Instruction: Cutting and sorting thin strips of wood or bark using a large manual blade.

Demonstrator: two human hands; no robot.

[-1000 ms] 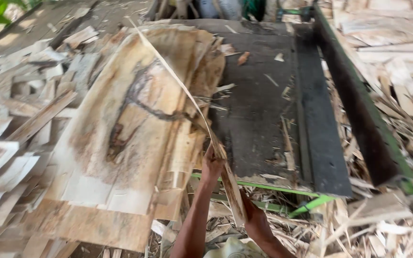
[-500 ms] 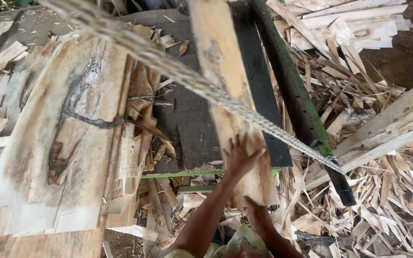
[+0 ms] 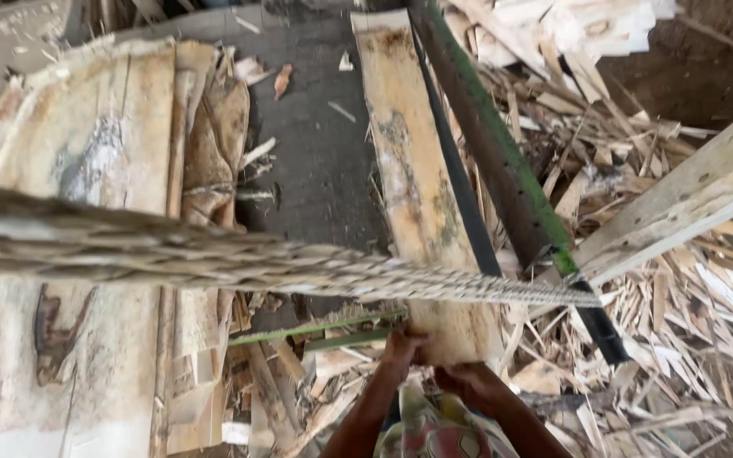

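Note:
A long pale wooden plank [image 3: 409,170] with dark stains lies lengthwise along the right side of a dark table [image 3: 316,161]. My left hand [image 3: 402,346] grips the plank's near end at its left corner. My right hand [image 3: 467,378] holds the same end from below, fingers curled under it. Both forearms rise from the bottom edge of the view. A fibrous, rope-like strip [image 3: 214,254] crosses the view very close to the camera, blurred, and hides part of the plank and table.
A stack of wide, thin wood sheets [image 3: 86,161] covers the table's left side. A dark rail with a green edge [image 3: 502,170] runs along the right. Beyond it lie heaps of wood scraps [image 3: 680,331] and a pale slanted beam [image 3: 689,203].
The plank has swung down to lie flat along the table's right side. Both hands have come together at its near end. The fibrous strip now crosses closer and lower.

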